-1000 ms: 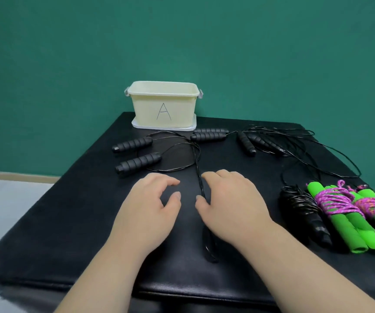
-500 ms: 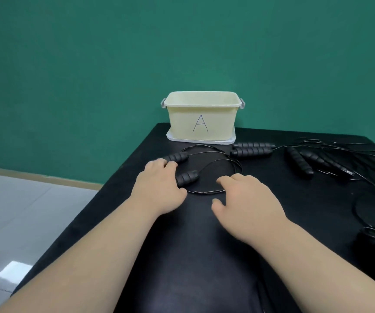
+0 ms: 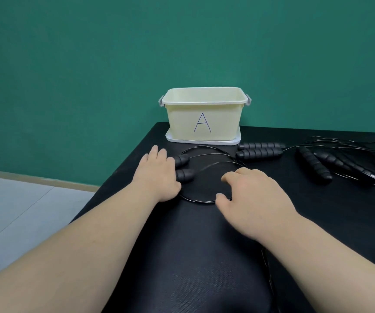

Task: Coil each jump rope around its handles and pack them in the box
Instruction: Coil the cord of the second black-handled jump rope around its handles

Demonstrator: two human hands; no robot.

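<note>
Your left hand [image 3: 157, 175] lies across the two handles [image 3: 184, 168] near the table's [image 3: 204, 267] left edge, fingers straight, not curled round them. Your right hand [image 3: 254, 199] sits loosely curved at the cord loop [image 3: 195, 201], thumb by the cord; I cannot tell whether it pinches. Set the handles side by side, ends level, and grip them firmly before winding. Feed the cord with the right hand under light tension so the turns lie snug. Avoid the other ropes [image 3: 317, 163] on the right; their cords look tangled. The box [image 3: 204, 123] stands open just behind.
</note>
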